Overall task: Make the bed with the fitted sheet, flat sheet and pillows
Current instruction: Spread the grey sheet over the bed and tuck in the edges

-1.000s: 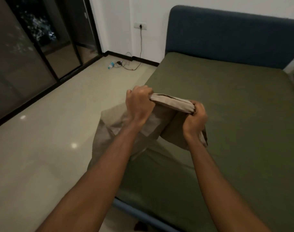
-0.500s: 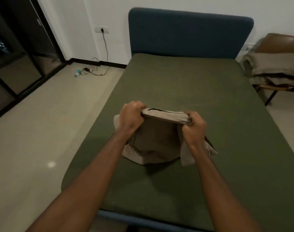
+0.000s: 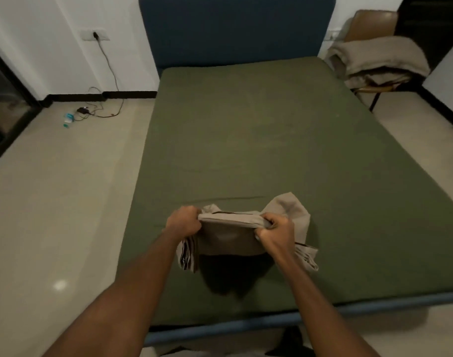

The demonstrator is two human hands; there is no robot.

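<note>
The folded beige sheet [image 3: 230, 234] was held in the air over the foot end of the bed [image 3: 246, 140], near the middle of the foot edge. Its long axis ran from left to right, parallel to that edge, and its top fold was stretched taut between the two hands. A stack of layered edges hung down below the left hand [image 3: 184, 222]. A looser part billowed up and out past the right hand [image 3: 275, 231] and trailed down toward the bed's right side. The sheet cast a dark shadow on the bed beneath it.

Both arms reached forward from the foot of the bed, with the backs of the hands facing the camera. Each hand was a fist, its fingers curled tightly round one end of the top fold.

The bed had a smooth olive-green cover [image 3: 323, 176] with a few faint creases, a blue headboard [image 3: 235, 29] against the white wall and a blue foot rail [image 3: 246, 324]. Beside the bed's far right corner stood a chair [image 3: 372, 24] piled with folded beige fabric [image 3: 377, 57]. On the pale floor [image 3: 65, 202] to the left, a cable [image 3: 109, 70] ran down from a wall socket [image 3: 95, 35].
</note>
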